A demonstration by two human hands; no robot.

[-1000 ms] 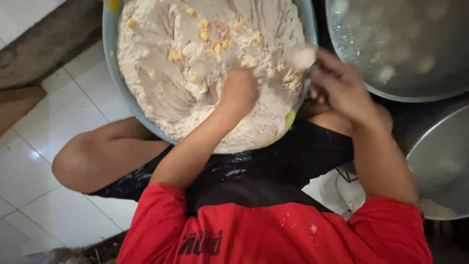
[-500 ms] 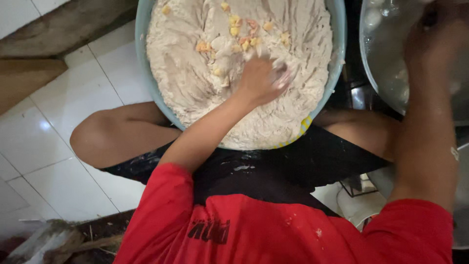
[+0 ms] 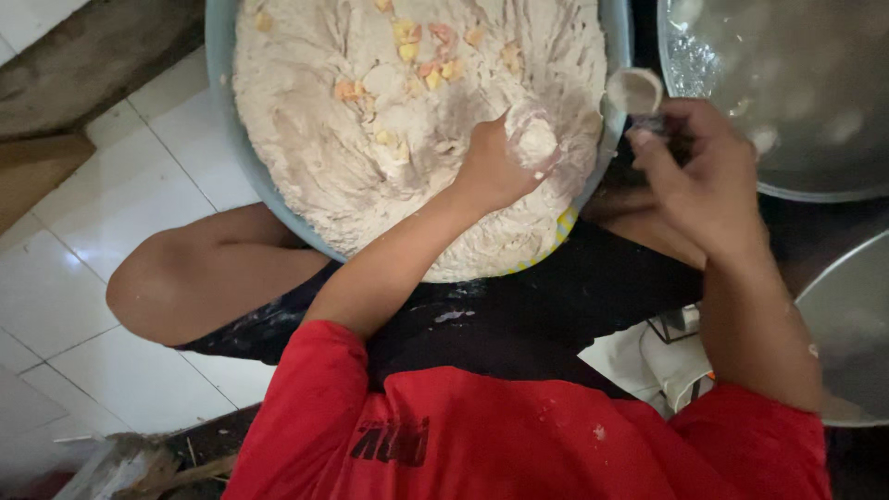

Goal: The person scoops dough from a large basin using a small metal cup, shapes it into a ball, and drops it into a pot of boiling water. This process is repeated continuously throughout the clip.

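A large light-blue basin (image 3: 222, 111) rests between my knees, filled with pale floury dough (image 3: 370, 167) dotted with yellow and orange bits (image 3: 417, 56). My left hand (image 3: 500, 162), coated in flour, is dug into the right side of the dough, its fingers curled around a lump. My right hand (image 3: 694, 181) grips a small pale cup (image 3: 634, 91), which it holds at the basin's right rim, tilted toward the dough.
A wide metal basin with water (image 3: 787, 102) stands at the top right, and another metal bowl (image 3: 852, 324) lies by my right elbow. White floor tiles (image 3: 83, 278) spread left, with a wooden step (image 3: 46, 167) beyond. A white object (image 3: 667, 356) lies under my right arm.
My right hand reached up to the metal basin and has come back to the blue basin's rim with the small cup. My left hand has stayed in the dough, working it on the right side.
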